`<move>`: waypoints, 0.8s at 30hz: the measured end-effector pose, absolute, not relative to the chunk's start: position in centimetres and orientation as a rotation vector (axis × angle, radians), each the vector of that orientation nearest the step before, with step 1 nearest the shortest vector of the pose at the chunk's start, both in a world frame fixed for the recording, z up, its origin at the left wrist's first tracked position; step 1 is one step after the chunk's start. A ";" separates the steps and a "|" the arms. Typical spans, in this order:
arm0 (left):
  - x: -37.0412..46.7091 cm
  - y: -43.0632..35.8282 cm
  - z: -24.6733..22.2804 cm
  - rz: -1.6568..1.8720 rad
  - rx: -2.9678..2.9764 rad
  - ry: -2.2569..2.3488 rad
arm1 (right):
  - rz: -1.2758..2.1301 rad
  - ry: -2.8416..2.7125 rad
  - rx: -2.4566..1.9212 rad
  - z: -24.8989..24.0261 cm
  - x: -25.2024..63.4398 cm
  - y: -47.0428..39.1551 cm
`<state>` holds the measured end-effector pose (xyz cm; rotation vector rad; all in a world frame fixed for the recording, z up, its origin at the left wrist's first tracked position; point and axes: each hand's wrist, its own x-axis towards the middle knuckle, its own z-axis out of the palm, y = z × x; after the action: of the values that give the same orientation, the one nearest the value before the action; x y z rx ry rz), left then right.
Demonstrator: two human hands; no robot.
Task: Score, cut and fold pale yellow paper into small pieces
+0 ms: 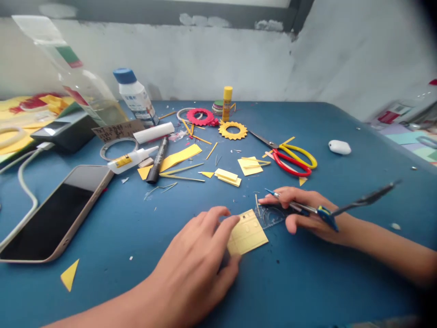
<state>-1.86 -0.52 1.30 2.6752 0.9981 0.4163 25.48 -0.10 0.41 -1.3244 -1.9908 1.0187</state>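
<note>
A small yellow card [251, 238] lies on the table, and a clear plastic stencil [270, 216] with cut-out shapes seems to lie partly over it, running off to the right. My left hand [201, 250] grips the card's left side, fingertips on top and the thumb at the near edge. In my right hand [307, 209] is a drawing compass [327, 217] with a blue hinge, its legs spread wide: one points left past the fingers, the other sticks out to the right. The right fingertips reach the stencil's right end.
Beyond my hands lie folded yellow paper pieces [228, 177], scissors [293, 157], yellow [223, 130] and red [191, 111] toothed rings, and a glue stick [227, 104]. Leftward are a black marker [159, 159], glue bottle [131, 160], phone [51, 214] and clear bottle [92, 91]. A white case [339, 147] sits right.
</note>
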 end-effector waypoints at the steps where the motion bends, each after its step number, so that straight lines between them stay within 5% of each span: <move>1: -1.8 -0.6 1.4 0.404 2.669 1.029 | 0.971 -2.052 -1.326 0.4 25.7 -0.5; 17: 0.8 -0.8 3.9 0.065 2.555 1.306 | 0.791 -2.021 -1.501 -0.1 29.2 -4.6; 24: 1.2 -2.8 3.4 0.023 2.445 0.953 | 0.754 -1.957 -1.549 -0.4 29.8 -5.7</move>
<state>1.17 -2.81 3.43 2.4449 0.9526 0.0234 29.85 -5.74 -0.41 -1.5488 -1.9567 0.7541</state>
